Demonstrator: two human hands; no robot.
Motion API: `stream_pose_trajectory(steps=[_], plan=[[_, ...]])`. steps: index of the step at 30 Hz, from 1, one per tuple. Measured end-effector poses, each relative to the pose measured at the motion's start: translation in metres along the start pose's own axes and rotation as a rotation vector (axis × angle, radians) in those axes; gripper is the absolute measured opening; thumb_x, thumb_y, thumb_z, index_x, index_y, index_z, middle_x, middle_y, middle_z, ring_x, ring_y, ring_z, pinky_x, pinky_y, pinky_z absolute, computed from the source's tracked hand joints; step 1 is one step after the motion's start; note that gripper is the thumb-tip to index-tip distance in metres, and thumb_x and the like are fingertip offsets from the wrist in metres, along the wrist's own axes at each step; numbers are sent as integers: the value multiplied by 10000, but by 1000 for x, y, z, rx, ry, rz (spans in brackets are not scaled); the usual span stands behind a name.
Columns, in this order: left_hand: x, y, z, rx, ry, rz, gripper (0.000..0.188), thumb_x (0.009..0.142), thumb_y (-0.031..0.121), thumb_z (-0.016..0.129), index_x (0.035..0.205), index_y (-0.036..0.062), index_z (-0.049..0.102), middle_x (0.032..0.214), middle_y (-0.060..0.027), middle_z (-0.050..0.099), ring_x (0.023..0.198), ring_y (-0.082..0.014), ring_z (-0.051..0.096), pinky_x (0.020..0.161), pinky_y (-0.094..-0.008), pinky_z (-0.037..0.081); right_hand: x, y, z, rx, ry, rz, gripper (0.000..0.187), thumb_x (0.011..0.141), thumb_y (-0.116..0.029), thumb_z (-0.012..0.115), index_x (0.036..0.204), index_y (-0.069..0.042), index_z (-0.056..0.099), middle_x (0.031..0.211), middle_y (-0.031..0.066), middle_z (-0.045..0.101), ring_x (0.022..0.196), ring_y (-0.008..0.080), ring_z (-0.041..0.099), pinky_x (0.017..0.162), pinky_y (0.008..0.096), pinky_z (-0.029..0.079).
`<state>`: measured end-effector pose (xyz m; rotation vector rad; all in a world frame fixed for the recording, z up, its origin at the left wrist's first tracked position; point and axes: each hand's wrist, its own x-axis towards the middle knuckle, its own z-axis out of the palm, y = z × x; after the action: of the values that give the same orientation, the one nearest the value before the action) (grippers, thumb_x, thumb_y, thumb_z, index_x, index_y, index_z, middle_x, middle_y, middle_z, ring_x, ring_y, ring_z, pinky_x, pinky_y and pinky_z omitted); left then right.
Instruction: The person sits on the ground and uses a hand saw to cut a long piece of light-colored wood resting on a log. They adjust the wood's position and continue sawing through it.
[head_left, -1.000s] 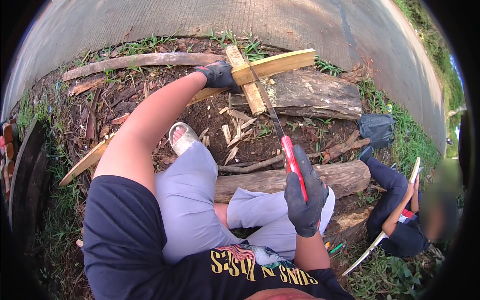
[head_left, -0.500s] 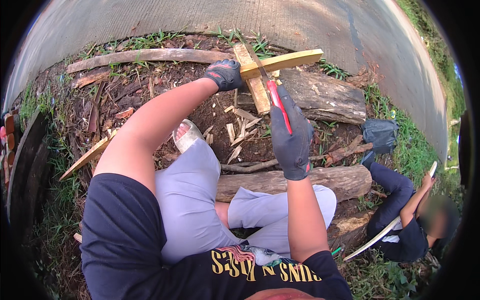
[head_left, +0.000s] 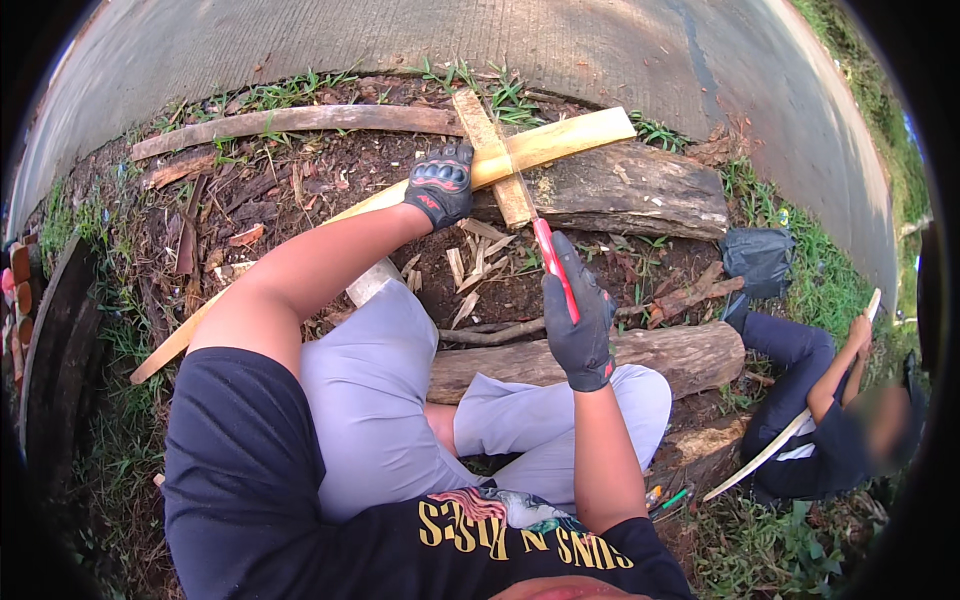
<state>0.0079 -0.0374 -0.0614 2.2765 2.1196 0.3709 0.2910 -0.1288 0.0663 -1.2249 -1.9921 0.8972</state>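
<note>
My right hand [head_left: 582,325], in a dark glove, is closed on the red handle of a saw [head_left: 557,272]. Its thin blade runs away from me across a long yellowish wooden plank [head_left: 565,138]. My left hand [head_left: 443,184], also gloved, grips that plank just left of the blade. The plank slants from under my left forearm up to the far right. Beneath it lies a short pale wood block [head_left: 482,120], crossing it and resting by a thick weathered log [head_left: 630,190]. The fingertips of my left hand are hidden around the plank.
A nearer log [head_left: 680,360] lies by my legs, with wood chips [head_left: 480,265] scattered beyond it. A curved board [head_left: 300,118] lies near the road [head_left: 400,45]. A dark plastic bag [head_left: 757,262] sits at right. Another person [head_left: 800,400] sits at lower right holding a long pale strip.
My right hand has drawn the saw back toward me, so the blade lies lower across the plank. My left hand and the plank have shifted slightly left and nearer.
</note>
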Motion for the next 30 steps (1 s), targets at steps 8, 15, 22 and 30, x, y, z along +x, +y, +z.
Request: stream_pose_trajectory(steps=[8, 15, 22, 30], plan=[[10, 4, -25, -194, -247, -92, 518, 832, 215, 726, 1304, 35, 608, 1202, -229, 729, 1139, -425, 705, 976, -516, 564, -7, 24, -15, 37, 28, 48, 483, 1062, -172, 601, 1528, -43, 600, 1464, 222, 675, 1325, 370, 683, 1071, 429, 543], [4, 6, -27, -219, -222, -112, 455, 820, 201, 725, 1236, 36, 643, 1193, -239, 727, 1140, -430, 705, 983, -526, 560, -31, 35, -38, 87, -74, 175, 478, 1050, -148, 619, 1516, -41, 614, 1479, 203, 673, 1341, 364, 674, 1107, 437, 525], [9, 4, -27, -213, -293, -118, 495, 840, 216, 695, 1295, 42, 605, 1213, -236, 717, 1147, -433, 701, 996, -531, 552, -38, 48, -32, -51, 2, -74, 500, 1084, -256, 609, 1534, -40, 603, 1287, 168, 761, 891, 233, 743, 794, 338, 565], [21, 2, -42, -210, -467, -140, 544, 871, 239, 682, 1365, 38, 573, 1273, -252, 710, 1203, -433, 699, 1029, -540, 547, 74, 50, 32, 42, 22, -127, 466, 1051, -140, 622, 1509, -55, 619, 1396, 221, 711, 1255, 376, 716, 1038, 422, 560]])
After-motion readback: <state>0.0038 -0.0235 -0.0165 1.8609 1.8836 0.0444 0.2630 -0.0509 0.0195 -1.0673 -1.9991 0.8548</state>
